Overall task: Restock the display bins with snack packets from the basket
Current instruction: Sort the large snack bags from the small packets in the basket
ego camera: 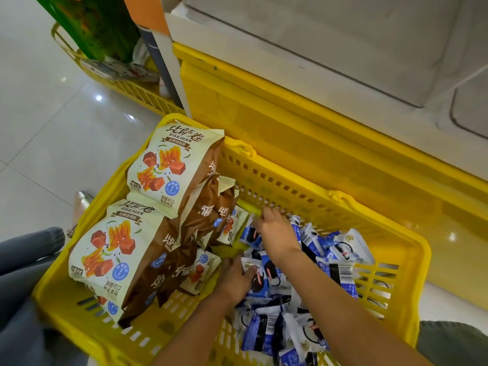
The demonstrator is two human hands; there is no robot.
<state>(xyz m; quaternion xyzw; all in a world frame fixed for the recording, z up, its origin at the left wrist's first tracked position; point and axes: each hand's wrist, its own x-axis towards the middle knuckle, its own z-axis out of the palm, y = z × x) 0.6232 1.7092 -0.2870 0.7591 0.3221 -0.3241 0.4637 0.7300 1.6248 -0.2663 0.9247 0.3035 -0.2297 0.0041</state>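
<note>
Closest, at eight o'clock, a grey trouser leg sits just beside the yellow basket, which fills the lower frame. Along the basket's nine o'clock side, large cream-and-brown packets stand and lean in a row, none lifted. Toward six o'clock the left hand lies on the heap of small blue-and-white packets, thumb pressed on top of one and fingers curled beneath it, so it is pinching that packet. Just past it, near the centre, the right hand dips into the same heap with fingers bent downward; whether they have closed on anything cannot be told. The heap spreads on to four o'clock. At one o'clock, above a yellow plinth, the white display bins show only their outer walls, so their fill level is hidden. Judging by how full the basket is, restocking looks barely begun: a handful is being gathered, and nearly all the stock is yet to be moved.
</note>
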